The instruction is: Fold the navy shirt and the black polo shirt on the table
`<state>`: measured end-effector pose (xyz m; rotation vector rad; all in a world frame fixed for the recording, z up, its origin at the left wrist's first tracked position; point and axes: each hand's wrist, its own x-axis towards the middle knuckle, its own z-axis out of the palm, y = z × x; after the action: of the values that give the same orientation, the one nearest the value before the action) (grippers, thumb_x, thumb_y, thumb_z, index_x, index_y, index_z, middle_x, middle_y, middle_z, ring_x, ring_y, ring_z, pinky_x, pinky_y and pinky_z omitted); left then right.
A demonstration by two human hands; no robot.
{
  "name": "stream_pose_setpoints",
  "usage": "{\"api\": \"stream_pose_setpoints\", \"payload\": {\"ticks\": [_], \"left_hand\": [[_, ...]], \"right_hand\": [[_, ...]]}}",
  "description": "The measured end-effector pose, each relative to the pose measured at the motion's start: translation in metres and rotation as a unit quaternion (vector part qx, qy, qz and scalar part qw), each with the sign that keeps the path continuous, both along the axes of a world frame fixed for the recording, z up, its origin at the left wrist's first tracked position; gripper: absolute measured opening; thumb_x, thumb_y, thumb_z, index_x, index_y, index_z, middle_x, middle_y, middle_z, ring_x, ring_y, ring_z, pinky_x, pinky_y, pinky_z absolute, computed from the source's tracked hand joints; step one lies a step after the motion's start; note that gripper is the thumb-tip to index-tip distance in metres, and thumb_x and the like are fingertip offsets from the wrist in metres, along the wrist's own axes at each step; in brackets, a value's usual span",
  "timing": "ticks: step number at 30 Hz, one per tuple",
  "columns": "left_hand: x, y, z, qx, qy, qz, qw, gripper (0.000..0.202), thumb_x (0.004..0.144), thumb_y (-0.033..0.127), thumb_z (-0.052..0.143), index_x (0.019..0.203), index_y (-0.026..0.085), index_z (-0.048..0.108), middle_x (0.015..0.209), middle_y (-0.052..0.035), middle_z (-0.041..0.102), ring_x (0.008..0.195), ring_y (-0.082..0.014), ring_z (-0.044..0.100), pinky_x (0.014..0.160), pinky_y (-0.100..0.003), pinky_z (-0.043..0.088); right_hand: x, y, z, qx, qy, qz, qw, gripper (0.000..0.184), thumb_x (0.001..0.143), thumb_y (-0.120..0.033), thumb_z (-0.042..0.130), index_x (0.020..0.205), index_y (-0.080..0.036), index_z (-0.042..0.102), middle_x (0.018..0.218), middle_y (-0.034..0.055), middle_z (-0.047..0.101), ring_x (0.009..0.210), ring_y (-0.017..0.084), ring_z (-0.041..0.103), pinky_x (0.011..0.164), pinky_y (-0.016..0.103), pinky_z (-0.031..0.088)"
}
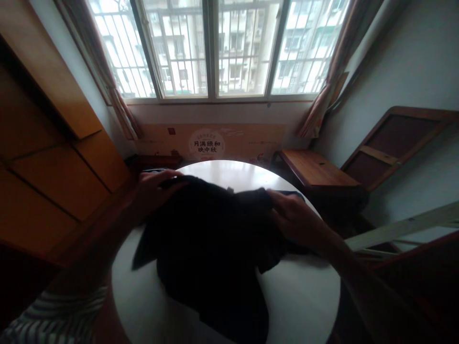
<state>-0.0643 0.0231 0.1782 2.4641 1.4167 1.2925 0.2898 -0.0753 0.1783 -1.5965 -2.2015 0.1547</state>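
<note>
A black garment (211, 248), crumpled and dark, lies spread over a round white table (304, 286). Its lower part hangs toward me across the tabletop, and a small pale tag (230, 190) shows at its top edge. My left hand (158, 188) grips the upper left edge of the cloth, its fingers bent over the fabric. On the opposite side, my right hand (292, 212) is closed on the upper right edge, with the fingertips partly hidden by the cloth. More dark fabric lies beyond and beside my right hand. Poor light hides the garment's folds and exact kind.
A barred window (211, 48) with curtains stands ahead, above a printed beige panel (233, 136). Right of the table are a wooden side table (319, 167) and a brown framed board (394, 143) against the wall. Wooden cabinets (53, 177) stand on the left.
</note>
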Motion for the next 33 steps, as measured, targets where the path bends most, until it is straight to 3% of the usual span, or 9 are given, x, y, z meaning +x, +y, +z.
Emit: {"api": "stream_pose_setpoints", "payload": {"ticks": [5,7,9,11,15,19,22,27,33], "left_hand": [[0.056,0.100,0.042,0.020,0.075,0.041,0.996,0.025,0.096,0.039,0.056,0.110,0.021,0.067,0.104,-0.0101,0.069,0.104,-0.0292,0.063,0.096,-0.042,0.044],[0.077,0.124,0.041,0.021,0.102,0.036,0.994,0.024,0.097,0.027,0.055,0.117,0.015,0.063,0.119,-0.0150,0.064,0.116,-0.0292,0.057,0.104,-0.044,0.037],[0.091,0.124,0.025,0.019,0.117,0.021,0.993,0.026,0.098,0.018,0.050,0.120,0.011,0.060,0.125,-0.0168,0.061,0.120,-0.0264,0.053,0.108,-0.043,0.033],[0.096,0.101,-0.005,-0.002,0.138,-0.020,0.990,0.026,0.099,0.016,0.045,0.118,0.010,0.061,0.121,-0.0147,0.063,0.115,-0.0225,0.055,0.106,-0.037,0.036],[0.078,0.024,-0.083,-0.084,0.206,-0.129,0.966,0.018,0.095,0.025,0.055,0.108,0.018,0.067,0.108,-0.0082,0.068,0.101,-0.0220,0.063,0.093,-0.031,0.048],[0.043,-0.027,-0.136,-0.142,0.229,-0.094,0.958,0.038,0.097,0.045,0.051,0.123,0.019,0.061,0.117,-0.0110,0.063,0.105,-0.0265,0.061,0.095,-0.039,0.048],[0.023,-0.036,-0.152,-0.135,0.226,-0.034,0.964,0.054,0.095,0.057,0.049,0.131,0.017,0.055,0.121,-0.0135,0.061,0.110,-0.0289,0.058,0.099,-0.042,0.046],[0.002,-0.035,-0.165,-0.092,0.256,0.116,0.955,0.052,0.095,0.047,0.049,0.135,0.013,0.051,0.126,-0.0187,0.059,0.116,-0.0336,0.055,0.100,-0.046,0.044],[-0.024,-0.031,-0.161,-0.185,0.231,0.111,0.949,0.040,0.097,0.029,0.039,0.126,0.011,0.058,0.123,-0.0206,0.064,0.112,-0.0299,0.064,0.096,-0.038,0.049]], "right_hand": [[0.000,0.115,0.030,0.114,0.020,-0.138,0.984,0.042,0.095,-0.027,0.046,0.136,-0.016,0.051,0.109,0.0150,0.070,0.093,0.028,0.067,0.081,0.038,0.049],[-0.004,0.146,0.020,0.065,-0.014,-0.145,0.987,0.053,0.094,-0.029,0.055,0.142,-0.010,0.045,0.117,0.0197,0.068,0.103,0.031,0.065,0.087,0.040,0.048],[-0.009,0.148,0.000,0.014,-0.054,-0.089,0.994,0.050,0.094,-0.029,0.058,0.137,-0.005,0.050,0.121,0.0226,0.066,0.110,0.031,0.063,0.092,0.038,0.046],[-0.013,0.122,-0.028,-0.007,-0.073,-0.011,0.997,0.039,0.098,-0.029,0.053,0.128,-0.006,0.060,0.121,0.0205,0.066,0.113,0.027,0.061,0.096,0.035,0.044],[-0.016,0.029,-0.082,-0.035,-0.093,0.092,0.991,0.031,0.093,-0.036,0.062,0.114,-0.015,0.070,0.114,0.0135,0.069,0.108,0.025,0.063,0.097,0.036,0.046],[-0.011,-0.044,-0.113,-0.056,-0.066,0.103,0.991,0.033,0.090,-0.036,0.065,0.118,-0.020,0.068,0.122,0.0129,0.065,0.107,0.027,0.063,0.093,0.040,0.051],[-0.012,-0.067,-0.126,-0.055,-0.028,0.039,0.997,0.041,0.092,-0.038,0.062,0.128,-0.019,0.062,0.116,0.0144,0.067,0.100,0.027,0.066,0.085,0.040,0.055],[-0.027,-0.085,-0.142,-0.115,-0.002,-0.032,0.993,0.071,0.093,-0.047,0.057,0.153,-0.017,0.034,0.089,0.0094,0.073,0.075,0.026,0.070,0.069,0.038,0.055],[-0.040,-0.100,-0.160,-0.121,0.002,0.003,0.993,0.052,0.093,-0.013,0.037,0.144,-0.013,0.045,0.110,0.0145,0.072,0.093,0.026,0.071,0.079,0.036,0.055]]}}
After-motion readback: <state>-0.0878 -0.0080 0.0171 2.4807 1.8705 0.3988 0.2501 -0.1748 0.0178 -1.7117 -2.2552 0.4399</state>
